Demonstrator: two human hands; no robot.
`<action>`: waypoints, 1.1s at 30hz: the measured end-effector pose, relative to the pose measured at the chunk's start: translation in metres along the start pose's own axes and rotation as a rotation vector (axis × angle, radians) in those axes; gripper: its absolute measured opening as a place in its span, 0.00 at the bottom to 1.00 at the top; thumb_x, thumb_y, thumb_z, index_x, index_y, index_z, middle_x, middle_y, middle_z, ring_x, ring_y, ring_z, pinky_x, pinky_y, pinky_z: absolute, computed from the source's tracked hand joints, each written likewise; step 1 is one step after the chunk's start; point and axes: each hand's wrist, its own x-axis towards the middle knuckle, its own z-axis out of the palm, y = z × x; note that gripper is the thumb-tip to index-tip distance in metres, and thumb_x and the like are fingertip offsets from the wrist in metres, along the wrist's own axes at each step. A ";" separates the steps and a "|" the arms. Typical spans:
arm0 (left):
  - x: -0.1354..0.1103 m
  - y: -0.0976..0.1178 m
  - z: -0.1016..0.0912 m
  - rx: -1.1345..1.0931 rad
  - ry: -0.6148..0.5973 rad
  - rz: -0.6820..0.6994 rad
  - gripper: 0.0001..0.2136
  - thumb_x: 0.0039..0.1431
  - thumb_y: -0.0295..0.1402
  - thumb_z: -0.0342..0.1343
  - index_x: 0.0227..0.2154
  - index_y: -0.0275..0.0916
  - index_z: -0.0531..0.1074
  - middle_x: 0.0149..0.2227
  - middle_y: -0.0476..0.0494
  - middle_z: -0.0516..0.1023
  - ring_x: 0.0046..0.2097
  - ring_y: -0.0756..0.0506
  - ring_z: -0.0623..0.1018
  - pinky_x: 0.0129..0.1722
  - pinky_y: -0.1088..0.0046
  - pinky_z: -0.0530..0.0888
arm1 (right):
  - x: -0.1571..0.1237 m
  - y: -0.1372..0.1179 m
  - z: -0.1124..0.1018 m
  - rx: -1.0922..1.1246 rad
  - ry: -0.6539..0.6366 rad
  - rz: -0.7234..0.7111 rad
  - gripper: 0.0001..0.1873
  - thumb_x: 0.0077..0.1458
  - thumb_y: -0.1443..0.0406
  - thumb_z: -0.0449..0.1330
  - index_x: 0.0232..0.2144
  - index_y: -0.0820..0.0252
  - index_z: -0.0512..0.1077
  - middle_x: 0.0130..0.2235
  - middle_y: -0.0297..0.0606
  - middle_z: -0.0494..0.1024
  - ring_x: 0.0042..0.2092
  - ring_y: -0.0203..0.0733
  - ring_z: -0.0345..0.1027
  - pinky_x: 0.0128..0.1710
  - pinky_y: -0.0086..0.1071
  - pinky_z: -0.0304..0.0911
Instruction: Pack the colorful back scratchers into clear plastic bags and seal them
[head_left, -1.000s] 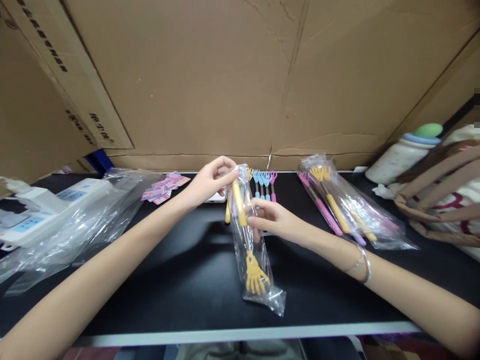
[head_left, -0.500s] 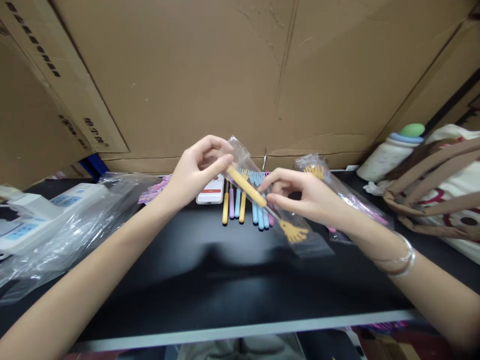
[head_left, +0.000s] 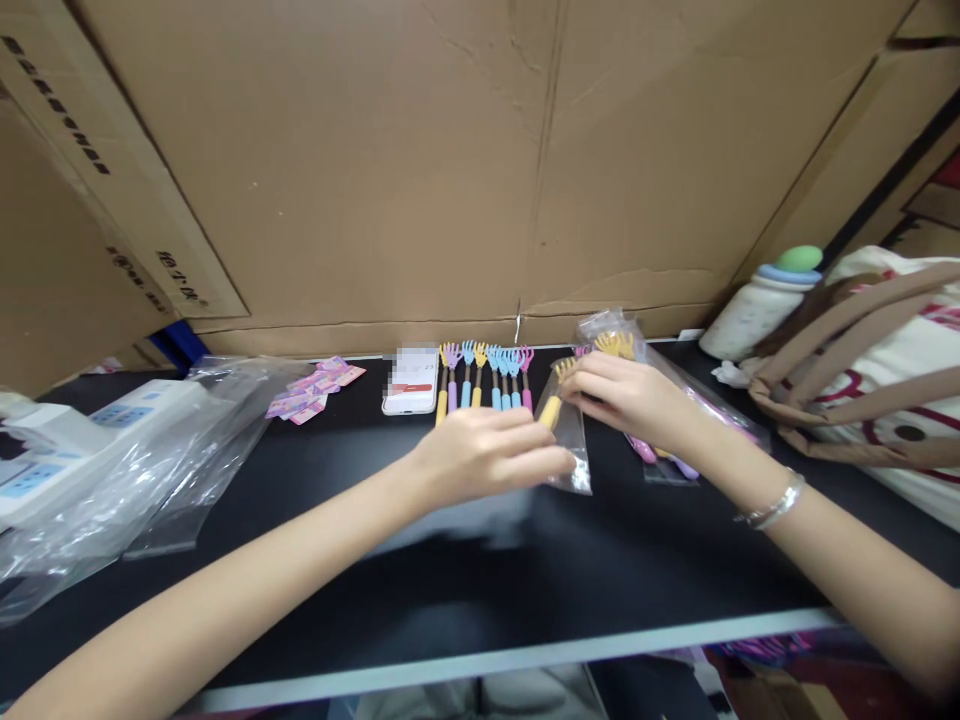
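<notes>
A yellow back scratcher in a clear plastic sleeve lies tilted, claw end up. My right hand pinches it close to the claw. Just left of and below the handle, my left hand stretches its fingers toward the sleeve's lower end; whether the fingertips touch the plastic is hidden. Behind that hand, several yellow, purple, blue and pink back scratchers form a row, claws toward the cardboard; the hand covers some of their handles. Beyond my right hand, more bagged scratchers lie on the table.
A phone and pink-purple cards lie left of the row. At far left, clear plastic bags overlap a white power strip. A bottle and a cloth bag stand right. Cardboard walls the back.
The bagged yellow scratcher went from raised between both hands to lower down, with its claw now pointing away. My right hand moved to the claw end; my left hand left the upper end and came nearer.
</notes>
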 end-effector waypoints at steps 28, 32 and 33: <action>0.034 0.011 0.083 0.225 0.080 0.126 0.11 0.66 0.25 0.40 0.31 0.39 0.66 0.27 0.50 0.70 0.31 0.51 0.69 0.20 0.75 0.53 | -0.046 0.014 -0.006 0.349 -0.239 0.369 0.07 0.58 0.61 0.54 0.37 0.57 0.68 0.34 0.37 0.73 0.35 0.41 0.66 0.36 0.33 0.62; 0.030 0.007 0.083 0.200 0.025 0.043 0.10 0.67 0.28 0.41 0.35 0.39 0.67 0.29 0.49 0.70 0.33 0.51 0.69 0.21 0.75 0.55 | -0.047 0.003 -0.018 0.481 -0.400 0.387 0.13 0.53 0.54 0.60 0.32 0.58 0.67 0.32 0.34 0.73 0.34 0.40 0.66 0.33 0.30 0.59; 0.029 0.006 0.084 0.200 0.006 0.025 0.10 0.67 0.29 0.40 0.36 0.39 0.67 0.30 0.49 0.70 0.33 0.50 0.69 0.21 0.75 0.56 | -0.047 0.001 -0.018 0.473 -0.420 0.377 0.14 0.51 0.53 0.61 0.31 0.58 0.67 0.32 0.34 0.72 0.33 0.40 0.66 0.31 0.29 0.58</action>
